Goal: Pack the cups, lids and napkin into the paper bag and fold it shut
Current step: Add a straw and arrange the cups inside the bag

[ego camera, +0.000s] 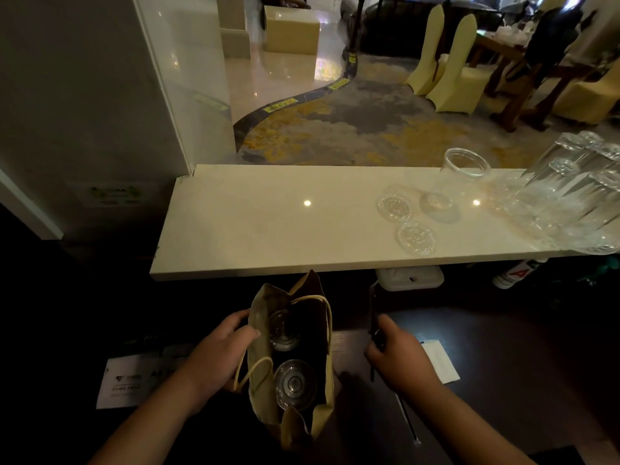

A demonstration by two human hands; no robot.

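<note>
Left hand [218,352] grips the paper bag [260,313] by its left wall, thumb over the rim, probably to keep the mouth spread for loading. Two clear cups [295,384] stand inside. Right hand [397,355] curls beside something thin and dark; whether it holds it, cannot tell. Napkin [439,362] lies just beside that hand, unpacked. Loose lids [396,206] wait on the counter [268,226].

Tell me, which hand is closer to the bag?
Left. The left hand grips the left wall of the bag; the right hand sits apart, off to its right.
</note>
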